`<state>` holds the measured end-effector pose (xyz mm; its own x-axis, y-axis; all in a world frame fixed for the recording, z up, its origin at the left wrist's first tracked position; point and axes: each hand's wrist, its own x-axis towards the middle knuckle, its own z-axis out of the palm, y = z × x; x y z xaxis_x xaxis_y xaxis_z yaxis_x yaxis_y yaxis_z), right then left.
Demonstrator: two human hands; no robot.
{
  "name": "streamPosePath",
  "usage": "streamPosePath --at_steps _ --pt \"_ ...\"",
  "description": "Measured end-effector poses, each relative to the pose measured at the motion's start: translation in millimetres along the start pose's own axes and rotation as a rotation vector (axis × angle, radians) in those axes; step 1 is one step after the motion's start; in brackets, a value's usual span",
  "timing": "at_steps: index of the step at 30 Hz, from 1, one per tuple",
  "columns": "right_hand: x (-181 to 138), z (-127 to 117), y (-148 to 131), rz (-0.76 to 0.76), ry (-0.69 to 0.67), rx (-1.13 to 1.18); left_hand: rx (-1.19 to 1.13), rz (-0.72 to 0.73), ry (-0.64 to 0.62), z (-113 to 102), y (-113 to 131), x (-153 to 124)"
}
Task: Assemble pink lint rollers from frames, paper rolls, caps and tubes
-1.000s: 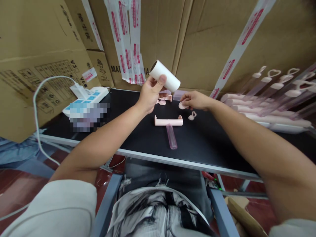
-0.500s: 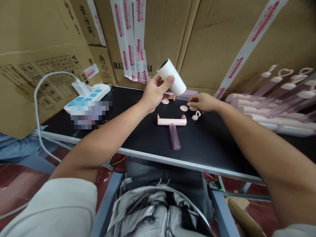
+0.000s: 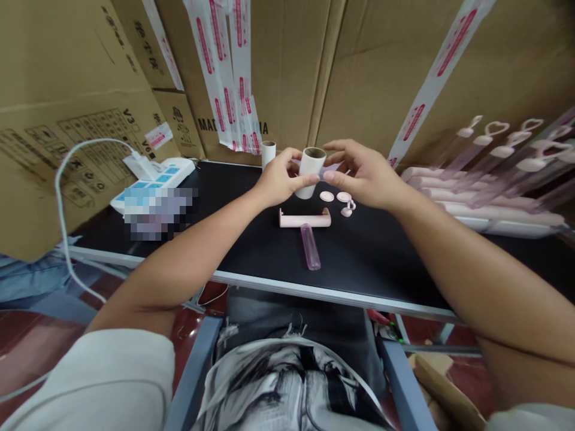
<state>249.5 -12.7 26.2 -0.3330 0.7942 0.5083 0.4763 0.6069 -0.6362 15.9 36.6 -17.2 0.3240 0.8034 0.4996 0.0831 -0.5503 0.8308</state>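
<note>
My left hand (image 3: 283,176) grips an upright white sticky lint roll (image 3: 309,170), its hollow end facing up. Close by on its right side is my right hand (image 3: 362,175), fingers apart and curved toward the roll; whether they touch it I cannot tell. Just below the hands, two pink round end caps (image 3: 326,196) lie on the black table, beside a pink cap with a heart-shaped loop (image 3: 347,208). Nearer me rests a pink roller holder (image 3: 305,221) with a clear pink handle (image 3: 311,247) pointing toward me.
Another white roll (image 3: 268,152) stands behind my left hand. Several pink lint rollers (image 3: 485,200) with heart-loop handles are stacked at right. A white power strip (image 3: 153,182) with a plugged-in cable sits at left. Cardboard (image 3: 287,72) walls the back of the table (image 3: 251,251).
The roll has come down and turned from tilted to upright in my left hand. My right hand has left the end caps and moved up beside the roll, its fingers spreading.
</note>
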Motion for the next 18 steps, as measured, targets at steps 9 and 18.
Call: streamPosePath --at_steps 9,18 --pt "10 1 -15 0.048 0.015 0.037 0.072 0.06 -0.002 25 15 -7" --pt "25 -64 103 0.272 0.534 -0.436 0.532 0.02 -0.379 6 12 -7"
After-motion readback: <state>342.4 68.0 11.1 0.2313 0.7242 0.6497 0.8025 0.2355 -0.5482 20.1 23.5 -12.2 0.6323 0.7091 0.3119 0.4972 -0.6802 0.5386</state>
